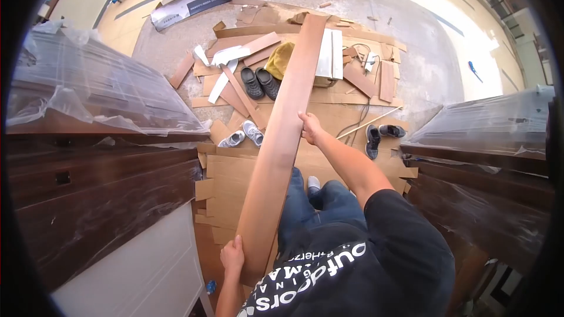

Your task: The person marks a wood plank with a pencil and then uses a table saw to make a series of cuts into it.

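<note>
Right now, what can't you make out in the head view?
- Underside of the long wooden plank: faces away.
- Left hand fingers: wrapped behind the plank edge.
- Right hand fingertips: hidden on the plank's edge.
- Dark cabinets' tops: blurred by plastic sheeting.
- Feet: mostly hidden by the jeans.

Black printed T-shirt (376, 264), blue jeans (317, 205), bare forearms

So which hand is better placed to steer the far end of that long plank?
Probably the right hand: it grips the long brown plank partway up its right edge, arm stretched forward. The left hand holds the near end, close to the body.
</note>
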Motion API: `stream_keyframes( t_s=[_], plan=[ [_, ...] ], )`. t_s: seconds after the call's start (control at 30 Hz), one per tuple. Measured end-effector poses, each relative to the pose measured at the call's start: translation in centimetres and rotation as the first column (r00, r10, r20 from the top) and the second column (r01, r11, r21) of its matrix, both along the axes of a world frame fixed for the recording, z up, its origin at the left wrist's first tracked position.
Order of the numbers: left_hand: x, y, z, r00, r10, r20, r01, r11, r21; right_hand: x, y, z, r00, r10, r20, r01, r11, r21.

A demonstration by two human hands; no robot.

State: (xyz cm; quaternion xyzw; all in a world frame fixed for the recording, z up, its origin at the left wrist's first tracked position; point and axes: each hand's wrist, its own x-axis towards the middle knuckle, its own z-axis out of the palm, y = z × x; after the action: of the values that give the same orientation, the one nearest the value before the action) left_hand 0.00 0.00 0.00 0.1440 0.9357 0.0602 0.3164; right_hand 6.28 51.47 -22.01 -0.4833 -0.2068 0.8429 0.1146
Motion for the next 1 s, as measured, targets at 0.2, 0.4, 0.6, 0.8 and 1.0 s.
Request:
stream_keyframes(
  t_s=[0.2, 0.4, 0.6, 0.8, 1.0],
  plan=[
    [-10.9, 18.2, -6.8, 1.000, -0.002, 0.025, 0.005, 0.992, -0.124, 2.1, 5.4, 1.8, 0.885, 0.260, 0.385, -0.354, 0.914, 0.198],
    [-13.4, 23.2, -14.4, 0.999, 0.031, 0.029, -0.025, 0.982, -0.189, 16.7, 0.0, 4.5, 0.543, 0.590, 0.598, -0.836, 0.448, 0.317],
    [-14.5, 35.3, -23.7, 0.998, -0.029, 0.052, 0.036, 0.989, -0.146, 21.2, 1.7, 5.7, 0.261, 0.732, 0.630, -0.925, 0.002, 0.381],
    [-12.2, 50.6, -31.1, 0.987, 0.051, 0.155, -0.039, 0.996, -0.083, 23.4, 7.5, 4.8, 0.263, 0.704, 0.660, -0.965, 0.176, 0.196],
    [-9.1, 61.1, -35.7, 0.956, 0.089, 0.280, -0.100, 0.995, 0.025, 26.0, 12.1, 9.5, 0.361, 0.730, 0.580, -0.916, 0.393, 0.076]
  ],
)
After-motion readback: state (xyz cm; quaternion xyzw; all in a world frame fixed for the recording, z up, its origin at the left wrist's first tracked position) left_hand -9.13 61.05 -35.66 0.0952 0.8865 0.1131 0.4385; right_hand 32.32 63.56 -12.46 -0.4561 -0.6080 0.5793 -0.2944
